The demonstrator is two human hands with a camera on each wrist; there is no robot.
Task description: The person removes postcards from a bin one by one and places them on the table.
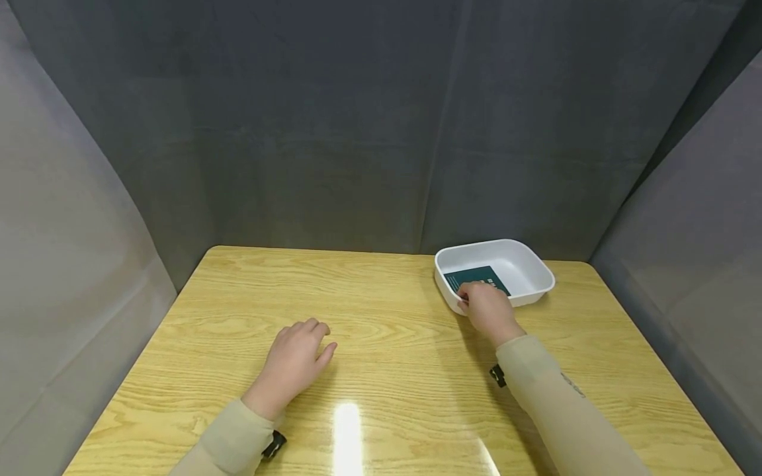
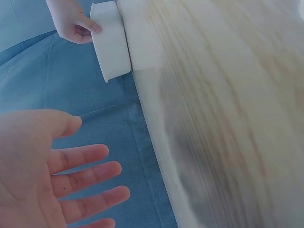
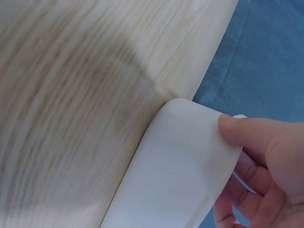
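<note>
Right hand (image 1: 487, 309) at two o'clock on the table (image 1: 381, 317), grip pinching the near rim of a white tray (image 1: 524, 264) holding a dark green card (image 1: 476, 277). Left hand (image 1: 294, 360) flat, grip released, at seven o'clock.

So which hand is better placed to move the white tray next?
The right hand, probably: it already grips the near rim of the white tray with the dark green card inside. The left hand rests flat on the table, far from it.

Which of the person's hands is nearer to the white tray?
The right. The right hand grips the near rim of the white tray, thumb on its outer wall. The left hand rests open on the table, well apart to the tray's left.
</note>
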